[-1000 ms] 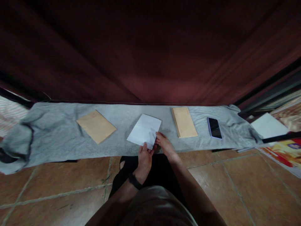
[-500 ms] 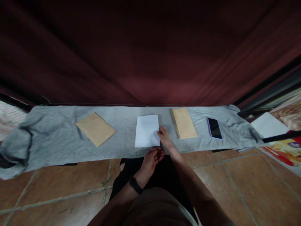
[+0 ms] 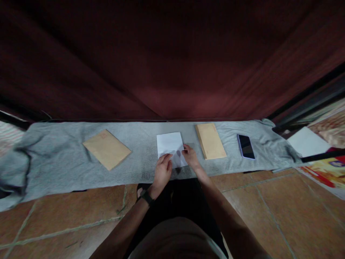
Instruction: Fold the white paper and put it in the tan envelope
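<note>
White paper sheet [image 3: 169, 143] on grey cloth [image 3: 61, 154], between 1 kraft envelope [image 3: 107, 149], left, and a stack of kraft envelopes [image 3: 211, 141], right. Left hand [image 3: 162, 171] over sheet's near left part, fingers bent; right hand [image 3: 191, 157] at right edge, thumb over paper. Cannot tell whether either of the 2 is clamped on it. Smartphone [image 3: 246, 146] beyond stack, screen dark.

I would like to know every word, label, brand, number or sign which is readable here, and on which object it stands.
No text can be read here.
Brown envelope at left: red print near its far corner, too small to read.
Stack of brown envelopes: faint reddish marks, too small.
Colourful printed sheet at right: blue emblem, too blurred.
White paper and smartphone: no writing visible.
</note>
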`<action>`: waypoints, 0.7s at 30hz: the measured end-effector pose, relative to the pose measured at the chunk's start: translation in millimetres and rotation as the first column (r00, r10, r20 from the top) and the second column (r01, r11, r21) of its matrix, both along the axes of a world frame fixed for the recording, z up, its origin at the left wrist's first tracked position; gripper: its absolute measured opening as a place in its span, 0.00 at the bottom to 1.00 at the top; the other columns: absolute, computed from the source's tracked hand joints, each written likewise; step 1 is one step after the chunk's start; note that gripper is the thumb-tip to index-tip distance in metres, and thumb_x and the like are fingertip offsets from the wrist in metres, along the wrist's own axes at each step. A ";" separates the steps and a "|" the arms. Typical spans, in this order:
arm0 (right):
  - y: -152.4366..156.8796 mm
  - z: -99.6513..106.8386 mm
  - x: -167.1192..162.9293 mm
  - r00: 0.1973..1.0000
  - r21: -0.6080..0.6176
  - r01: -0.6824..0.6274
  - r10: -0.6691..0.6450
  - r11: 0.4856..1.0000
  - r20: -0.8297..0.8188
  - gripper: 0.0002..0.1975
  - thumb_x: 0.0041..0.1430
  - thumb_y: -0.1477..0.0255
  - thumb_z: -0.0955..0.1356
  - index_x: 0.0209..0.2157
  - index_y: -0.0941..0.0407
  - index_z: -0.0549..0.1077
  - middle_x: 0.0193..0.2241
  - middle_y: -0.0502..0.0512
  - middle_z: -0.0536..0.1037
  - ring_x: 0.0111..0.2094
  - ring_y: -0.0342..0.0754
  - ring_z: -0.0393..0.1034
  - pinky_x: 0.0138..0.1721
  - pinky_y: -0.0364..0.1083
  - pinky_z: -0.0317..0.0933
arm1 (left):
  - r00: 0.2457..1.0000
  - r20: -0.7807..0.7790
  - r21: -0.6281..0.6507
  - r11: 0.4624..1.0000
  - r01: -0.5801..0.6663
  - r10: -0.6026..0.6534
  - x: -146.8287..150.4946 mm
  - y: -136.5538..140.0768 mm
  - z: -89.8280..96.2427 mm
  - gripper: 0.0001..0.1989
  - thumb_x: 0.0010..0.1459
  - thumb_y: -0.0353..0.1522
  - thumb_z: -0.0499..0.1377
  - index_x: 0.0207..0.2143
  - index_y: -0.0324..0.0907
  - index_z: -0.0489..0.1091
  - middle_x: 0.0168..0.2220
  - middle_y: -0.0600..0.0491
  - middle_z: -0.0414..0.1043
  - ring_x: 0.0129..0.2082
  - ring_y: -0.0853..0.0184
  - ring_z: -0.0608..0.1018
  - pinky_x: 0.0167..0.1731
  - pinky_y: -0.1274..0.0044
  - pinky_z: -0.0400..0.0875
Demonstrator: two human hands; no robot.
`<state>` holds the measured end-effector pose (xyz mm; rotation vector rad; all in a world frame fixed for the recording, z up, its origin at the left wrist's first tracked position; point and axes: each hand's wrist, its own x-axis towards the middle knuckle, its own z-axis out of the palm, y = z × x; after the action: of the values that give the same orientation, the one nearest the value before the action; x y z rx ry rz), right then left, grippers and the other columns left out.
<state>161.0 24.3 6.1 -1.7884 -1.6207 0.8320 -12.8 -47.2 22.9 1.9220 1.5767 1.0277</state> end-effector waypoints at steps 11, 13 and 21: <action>-20.0 -6.5 -27.8 0.861 0.239 -0.314 0.170 0.919 0.479 0.24 0.75 0.67 0.55 0.67 0.59 0.62 0.67 0.60 0.64 0.68 0.53 0.56 0.67 0.57 0.51 | 0.787 -0.587 -0.044 0.978 0.203 -0.190 2.6 65.5 -14.0 0.29 0.68 0.31 0.42 0.69 0.32 0.56 0.71 0.42 0.54 0.72 0.57 0.53 0.70 0.60 0.48; -21.8 -12.8 -25.7 0.840 0.229 -0.326 0.169 0.917 0.516 0.25 0.75 0.65 0.56 0.68 0.59 0.61 0.68 0.61 0.62 0.69 0.55 0.55 0.68 0.58 0.48 | 0.765 -0.614 -0.050 0.976 0.212 -0.197 -1.6 72.7 -16.9 0.29 0.68 0.32 0.43 0.69 0.35 0.55 0.71 0.44 0.52 0.72 0.58 0.52 0.71 0.61 0.46; -33.2 -20.9 -17.8 0.815 0.255 -0.319 0.127 0.913 0.566 0.29 0.74 0.63 0.58 0.70 0.61 0.55 0.69 0.63 0.57 0.69 0.58 0.52 0.69 0.60 0.44 | 0.781 -0.616 -0.067 0.994 0.082 -0.106 -23.3 98.2 -18.6 0.30 0.71 0.37 0.39 0.70 0.34 0.52 0.72 0.44 0.49 0.73 0.59 0.51 0.71 0.63 0.42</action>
<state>143.2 -8.9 -14.8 -1.6769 -2.2153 0.0979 -36.1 51.0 4.3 2.4379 1.7737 0.3098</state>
